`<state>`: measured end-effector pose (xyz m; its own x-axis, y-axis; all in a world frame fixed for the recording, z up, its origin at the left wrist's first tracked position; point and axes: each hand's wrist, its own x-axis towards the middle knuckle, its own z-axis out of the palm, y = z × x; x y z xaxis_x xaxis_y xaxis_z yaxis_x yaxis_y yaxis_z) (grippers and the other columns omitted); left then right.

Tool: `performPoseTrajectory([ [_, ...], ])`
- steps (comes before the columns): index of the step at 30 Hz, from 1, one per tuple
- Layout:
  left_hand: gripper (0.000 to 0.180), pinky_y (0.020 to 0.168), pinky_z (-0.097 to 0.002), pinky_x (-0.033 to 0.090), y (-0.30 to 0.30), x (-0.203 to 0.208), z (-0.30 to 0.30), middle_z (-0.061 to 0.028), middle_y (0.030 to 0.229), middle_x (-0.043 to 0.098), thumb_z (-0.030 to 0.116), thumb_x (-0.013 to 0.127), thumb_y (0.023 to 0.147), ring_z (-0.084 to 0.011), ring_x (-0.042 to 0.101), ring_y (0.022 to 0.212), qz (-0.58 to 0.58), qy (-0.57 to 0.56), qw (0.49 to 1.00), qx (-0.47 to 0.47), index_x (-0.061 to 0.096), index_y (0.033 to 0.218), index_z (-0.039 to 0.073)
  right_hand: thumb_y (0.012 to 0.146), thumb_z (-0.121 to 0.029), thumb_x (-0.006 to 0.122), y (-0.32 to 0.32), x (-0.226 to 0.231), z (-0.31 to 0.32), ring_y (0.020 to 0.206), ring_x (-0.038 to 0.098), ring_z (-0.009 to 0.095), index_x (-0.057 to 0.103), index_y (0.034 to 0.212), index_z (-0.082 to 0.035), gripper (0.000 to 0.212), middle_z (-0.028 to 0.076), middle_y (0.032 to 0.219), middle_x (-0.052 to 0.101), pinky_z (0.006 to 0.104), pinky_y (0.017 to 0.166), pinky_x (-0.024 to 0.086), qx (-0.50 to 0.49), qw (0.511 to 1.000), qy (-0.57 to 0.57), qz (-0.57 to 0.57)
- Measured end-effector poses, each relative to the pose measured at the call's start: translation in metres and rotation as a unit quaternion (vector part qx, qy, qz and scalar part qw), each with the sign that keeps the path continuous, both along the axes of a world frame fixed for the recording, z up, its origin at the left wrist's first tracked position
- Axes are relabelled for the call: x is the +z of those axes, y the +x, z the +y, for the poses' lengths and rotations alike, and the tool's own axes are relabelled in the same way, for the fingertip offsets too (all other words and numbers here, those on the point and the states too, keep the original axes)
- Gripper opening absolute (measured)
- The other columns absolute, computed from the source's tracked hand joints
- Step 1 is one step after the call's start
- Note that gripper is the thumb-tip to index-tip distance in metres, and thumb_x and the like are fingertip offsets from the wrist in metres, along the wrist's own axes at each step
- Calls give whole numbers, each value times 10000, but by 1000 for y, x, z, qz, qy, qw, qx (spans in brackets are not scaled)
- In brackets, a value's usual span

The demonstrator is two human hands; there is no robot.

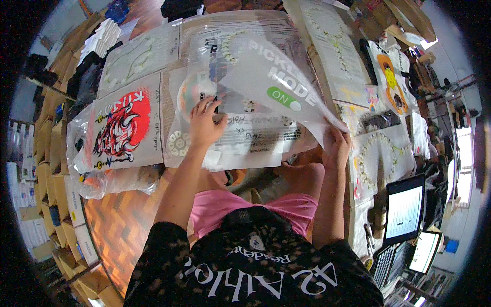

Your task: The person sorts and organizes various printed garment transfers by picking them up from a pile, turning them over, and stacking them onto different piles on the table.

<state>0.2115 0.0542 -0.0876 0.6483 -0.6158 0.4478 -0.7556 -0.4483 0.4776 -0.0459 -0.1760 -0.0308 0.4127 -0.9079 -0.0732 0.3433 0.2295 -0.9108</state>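
A work surface spreads out in front of the person, covered almost wholly with clear printed sheets. At the left lies a sheet with a red disc and a horned mask (121, 125), its lower edge above crumpled clear plastic (120, 181). Below that shows a wooden floor (120, 220) in a zigzag pattern, with cardboard boxes (61, 192) lined up along the far left. On the right, a long strip of surface carries more sheets with pale ring-like prints (382, 156), and nearer the person stand an open laptop (404, 210) and a lit tablet (425, 251). A bright window (464, 166) is at the right rim.

The lifted sheet (276, 74), translucent with white lettering and a green rounded bar, slants over the stack of sheets (245, 148) in the middle. The right hand (336, 147) grasps its lower right corner, so most of the sheet extends leftward and away from that grip. The left hand (207, 123) rests on the stack, left of the lifted sheet, fingers spread; whether its thumb pinches any film I cannot tell.
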Motion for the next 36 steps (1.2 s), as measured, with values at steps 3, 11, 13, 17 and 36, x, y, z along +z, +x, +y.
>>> performPoseTrajectory([
  [3, 413, 964, -441, 341, 2, -5, 1, -71, 1208, 506, 262, 692, 706, -298, 455, 1139, -7, -11, 1000, 1, 588, 1073, 105, 832, 14, 500, -10, 7, 3, 876, 586, 167, 572, 1012, 15, 194, 130, 1001, 614, 257, 790, 471, 7, 1000, 21, 9],
  [11, 408, 960, -434, 345, 5, -10, 4, -89, 1216, 514, 243, 690, 704, -310, 462, 1139, -19, 19, 1000, 2, 585, 1070, 96, 826, 35, 497, -55, 4, 30, 899, 584, 168, 551, 1075, -1, 257, 93, 1010, 605, 278, 790, 481, 27, 999, 41, 15],
  [13, 410, 960, -433, 344, 7, -13, 7, -90, 1220, 519, 228, 693, 701, -310, 461, 1145, -40, -19, 998, -33, 585, 1073, 96, 830, 35, 478, -78, 11, 62, 842, 580, 156, 555, 1049, -10, 236, 55, 948, 609, 301, 768, 475, 40, 990, 63, 119],
  [17, 382, 923, -430, 391, 8, -16, 3, -139, 1191, 537, 224, 688, 743, -333, 474, 1134, 31, -20, 998, -41, 590, 1065, 42, 762, 15, 491, -175, -58, 110, 793, 552, 128, 586, 925, -7, 190, 41, 892, 591, 242, 739, 449, 134, 963, 17, 235],
  [36, 399, 915, -347, 421, -23, -16, 1, -204, 1218, 527, 265, 460, 934, -320, 525, 1091, 79, 123, 984, -104, 530, 1186, -36, 796, 70, 399, -529, -242, 590, 949, 593, 314, 504, 1094, 68, 317, 168, 1101, 530, 337, 692, 587, -711, 536, 455, 0],
])
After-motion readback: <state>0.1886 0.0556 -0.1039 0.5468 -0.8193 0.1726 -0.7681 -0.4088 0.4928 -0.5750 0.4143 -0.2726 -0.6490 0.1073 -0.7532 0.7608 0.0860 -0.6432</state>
